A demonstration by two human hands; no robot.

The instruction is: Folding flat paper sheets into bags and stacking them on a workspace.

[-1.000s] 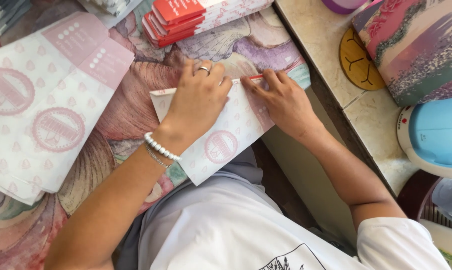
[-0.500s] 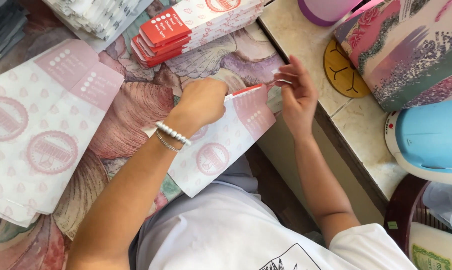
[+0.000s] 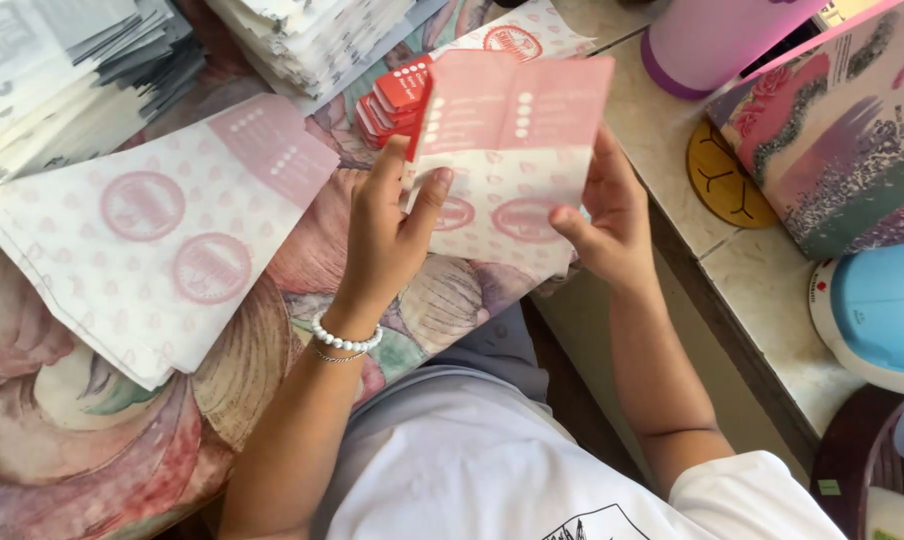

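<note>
I hold a folded pink-and-white paper bag (image 3: 507, 160) up off the table with both hands. My left hand (image 3: 387, 235) grips its left edge, thumb on the front. My right hand (image 3: 607, 210) grips its right edge from behind, thumb on the front. The bag's pink top band faces me and its round pink stamps show lower down. A bead bracelet circles my left wrist.
A stack of similar flat bags (image 3: 162, 235) lies to the left on the floral cloth (image 3: 92, 450). Red cards (image 3: 397, 95) and more paper piles (image 3: 302, 35) sit behind. To the right are a stone ledge (image 3: 672, 150), a purple cup (image 3: 712, 40), a patterned box (image 3: 837, 140) and a blue appliance (image 3: 882, 310).
The bag lay flat under both hands, was creased at its top edge, and is now lifted upright in front of me with both hands on its sides.
</note>
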